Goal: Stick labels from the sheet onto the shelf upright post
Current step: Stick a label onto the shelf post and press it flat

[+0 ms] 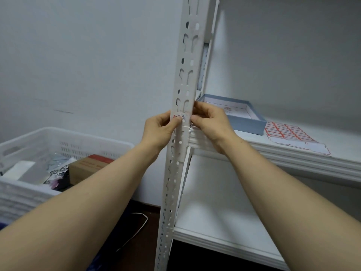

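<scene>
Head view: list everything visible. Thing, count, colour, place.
shelf upright post: 1, white, centre
label: 1, white with red print, on post front
upper shelf: 1, white, right of post
lower shelf: 1, white, below it
label sheet: 1, red and white, on upper shelf, right
box: 1, pale blue, open, on upper shelf
basket: 1, white, left
carton: 1, brown, in basket
left hand: 1, grips post, thumb on label
right hand: 1, fingers pinch post's right edge beside label
</scene>
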Available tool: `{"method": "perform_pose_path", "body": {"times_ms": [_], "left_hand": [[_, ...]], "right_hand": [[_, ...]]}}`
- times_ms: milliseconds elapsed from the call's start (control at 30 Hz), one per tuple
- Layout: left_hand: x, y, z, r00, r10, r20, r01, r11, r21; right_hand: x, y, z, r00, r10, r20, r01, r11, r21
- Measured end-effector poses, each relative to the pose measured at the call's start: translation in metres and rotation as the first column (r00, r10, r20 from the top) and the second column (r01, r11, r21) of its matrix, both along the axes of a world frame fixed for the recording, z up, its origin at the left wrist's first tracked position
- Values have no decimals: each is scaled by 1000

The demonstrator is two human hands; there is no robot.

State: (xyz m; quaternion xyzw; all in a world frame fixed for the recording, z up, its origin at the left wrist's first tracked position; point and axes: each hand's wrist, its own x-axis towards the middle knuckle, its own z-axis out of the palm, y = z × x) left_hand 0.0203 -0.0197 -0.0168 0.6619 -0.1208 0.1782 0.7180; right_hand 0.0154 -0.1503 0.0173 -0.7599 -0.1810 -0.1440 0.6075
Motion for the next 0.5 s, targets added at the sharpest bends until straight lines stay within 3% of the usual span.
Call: {"method": "perform_pose_path", "body": {"times_ms": [233, 500], "left_hand": [[1, 1, -2, 998, 42, 48, -45, 997, 65], [-1, 0, 2, 1000, -3, -14, 2, 998, -70]], "right_hand": [[4, 0, -3, 1000, 11, 4, -11, 1000, 18], [5, -1, -3, 1000, 26, 15, -26, 1000, 9]]}}
